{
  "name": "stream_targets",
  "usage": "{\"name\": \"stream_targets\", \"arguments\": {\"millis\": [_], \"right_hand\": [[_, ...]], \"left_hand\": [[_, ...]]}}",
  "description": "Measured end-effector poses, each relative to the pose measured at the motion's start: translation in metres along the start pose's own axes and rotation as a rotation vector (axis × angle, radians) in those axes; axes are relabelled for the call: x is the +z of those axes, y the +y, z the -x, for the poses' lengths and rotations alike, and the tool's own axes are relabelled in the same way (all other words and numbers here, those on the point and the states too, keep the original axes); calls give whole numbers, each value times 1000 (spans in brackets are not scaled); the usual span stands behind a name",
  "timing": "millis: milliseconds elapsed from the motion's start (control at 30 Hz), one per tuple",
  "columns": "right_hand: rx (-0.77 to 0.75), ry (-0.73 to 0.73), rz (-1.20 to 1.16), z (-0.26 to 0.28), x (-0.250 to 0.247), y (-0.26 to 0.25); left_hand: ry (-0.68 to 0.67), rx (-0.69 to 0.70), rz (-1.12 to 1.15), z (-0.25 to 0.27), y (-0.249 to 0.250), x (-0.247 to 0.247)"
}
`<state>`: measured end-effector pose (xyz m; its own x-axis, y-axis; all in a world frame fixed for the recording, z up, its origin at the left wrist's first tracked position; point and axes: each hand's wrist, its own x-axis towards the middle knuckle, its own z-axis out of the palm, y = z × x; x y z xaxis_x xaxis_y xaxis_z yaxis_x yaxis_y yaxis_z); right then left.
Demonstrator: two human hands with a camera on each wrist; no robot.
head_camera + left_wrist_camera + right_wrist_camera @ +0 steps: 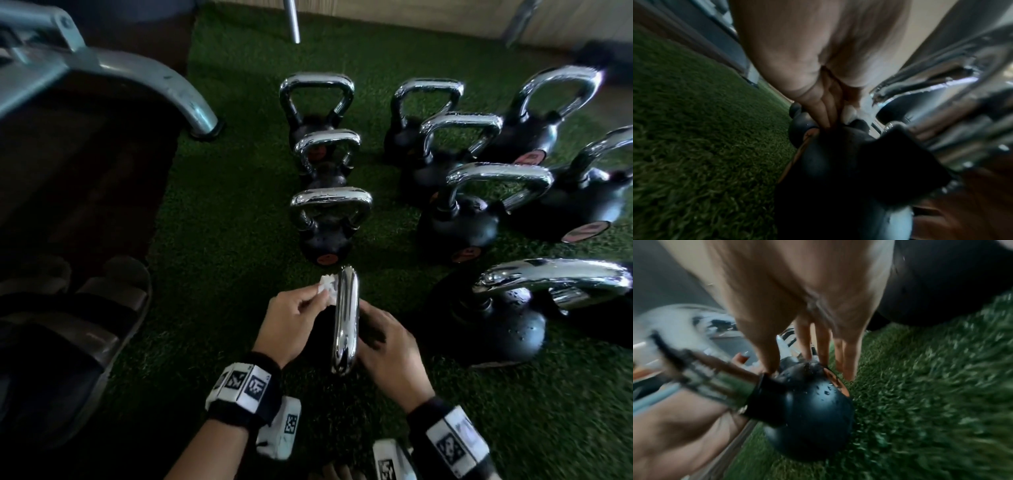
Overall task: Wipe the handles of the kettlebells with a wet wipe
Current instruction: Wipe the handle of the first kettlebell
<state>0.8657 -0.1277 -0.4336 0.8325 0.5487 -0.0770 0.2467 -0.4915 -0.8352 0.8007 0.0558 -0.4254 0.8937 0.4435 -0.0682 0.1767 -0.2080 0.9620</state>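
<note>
Open turf lay to my left. Kettlebells crowded ahead and right. A metal frame blocked far left.

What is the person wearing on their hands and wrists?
The left hand and right hand are bare, no gloves. Each wrist has a black wristband carrying white blocks printed with black square code patterns. The forearms are bare, no sleeves in view.

We see a gym floor: green artificial turf carries rows of black kettlebells with chrome handles, beside the grey steel foot of an exercise machine.
</note>
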Motion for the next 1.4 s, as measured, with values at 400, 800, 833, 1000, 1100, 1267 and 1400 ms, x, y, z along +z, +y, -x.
{"name": "stream_targets", "arguments": {"millis": [400,800,833,1000,1100,1267,1400], "right_hand": [[109,-92,-163,-16,9,8],[35,-56,-120,-14,9,2],[39,-53,-120,-14,10,2],[62,-58,-151,-12,13,9],[98,-80,-122,-14,13,13],[157,-89,-100,-18,13,13],[187,-69,-42,-18,14,16]], "left_hand": [[71,57,222,-14,26,7],[95,-25,373,11,33,2],[126,-51,391,8,35,2],[4,-194,545,29,44,-4],[-107,-200,470,44,42,-19],[-133,-169,354,55,37,-28],[-286,-158,267,60,37,-36]]}}
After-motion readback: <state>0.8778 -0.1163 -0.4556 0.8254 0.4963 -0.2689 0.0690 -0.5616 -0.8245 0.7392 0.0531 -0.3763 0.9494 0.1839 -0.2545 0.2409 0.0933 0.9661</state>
